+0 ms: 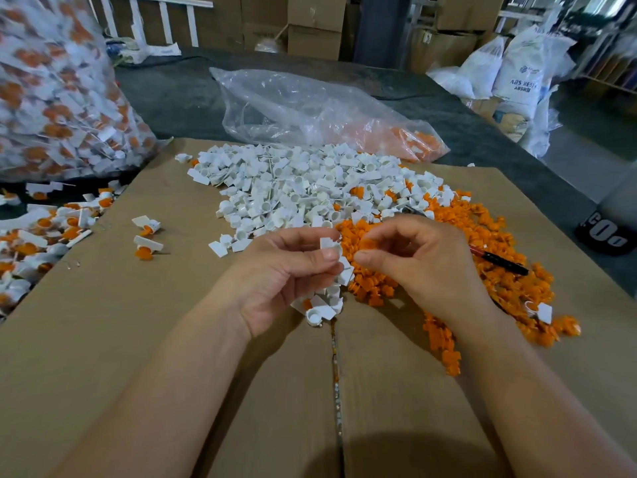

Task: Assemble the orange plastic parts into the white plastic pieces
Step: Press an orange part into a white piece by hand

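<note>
Holding: your left hand (286,270) grips small white plastic pieces (341,270) above the brown cardboard surface (172,339).
Right hand (424,260): pinches a small orange plastic part (367,244) just beside them, likely for pressing in.

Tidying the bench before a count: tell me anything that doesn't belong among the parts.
A red and black pen lies on the orange parts, just right of the right hand. It is no part of the assembly.
</note>
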A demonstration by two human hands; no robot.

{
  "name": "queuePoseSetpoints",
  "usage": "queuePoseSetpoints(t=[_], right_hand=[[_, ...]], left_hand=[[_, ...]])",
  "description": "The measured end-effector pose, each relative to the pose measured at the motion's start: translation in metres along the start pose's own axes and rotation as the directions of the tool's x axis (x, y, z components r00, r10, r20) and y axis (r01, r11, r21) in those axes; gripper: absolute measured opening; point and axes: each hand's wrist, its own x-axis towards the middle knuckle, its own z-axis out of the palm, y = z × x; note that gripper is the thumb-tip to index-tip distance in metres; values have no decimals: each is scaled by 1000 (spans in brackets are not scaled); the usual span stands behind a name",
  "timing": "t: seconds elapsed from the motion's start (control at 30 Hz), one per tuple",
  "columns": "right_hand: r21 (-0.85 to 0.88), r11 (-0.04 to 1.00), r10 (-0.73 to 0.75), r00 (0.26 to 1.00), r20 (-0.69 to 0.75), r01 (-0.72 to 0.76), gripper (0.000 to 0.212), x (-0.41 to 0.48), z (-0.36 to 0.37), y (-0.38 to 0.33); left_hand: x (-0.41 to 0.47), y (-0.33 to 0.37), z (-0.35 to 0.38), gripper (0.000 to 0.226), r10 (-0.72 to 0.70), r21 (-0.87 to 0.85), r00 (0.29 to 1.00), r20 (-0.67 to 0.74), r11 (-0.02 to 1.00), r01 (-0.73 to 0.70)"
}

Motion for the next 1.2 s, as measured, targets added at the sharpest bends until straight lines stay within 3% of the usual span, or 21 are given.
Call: queuePoseSetpoints(t=[0.07,0.2,0.37,0.57,0.7,0.93,1.2], right_hand=[[49,999,-1,1000,-19,2,9,-1,1,-1],[138,990,21,1000,-6,-20,23,-2,5,0],[110,993,-35,999,15,33,22,-4,10,-4],[-63,996,-62,998,-32,60,8,-4,11,0],[-186,977,-119,992,-41,109,2,-5,13,2],[-332,927,-175,984,25,173,10,-5,11,3],[-365,924,-81,992,99,112,11,-6,9,4]], left_hand=[[0,-2,2,21,1,0,1000,12,1000,-1],[0,-3,2,27,13,2,999,41,1000,-13],[0,-3,3,28,54,13,998,44,998,-54],[0,-3,5,33,106,55,994,8,993,-107],[-2,-5,6,31,193,201,981,-31,962,-183],[-5,-6,12,33,315,437,948,-56,861,-260],[-9,-6,15,35,320,561,947,-26,788,-252]])
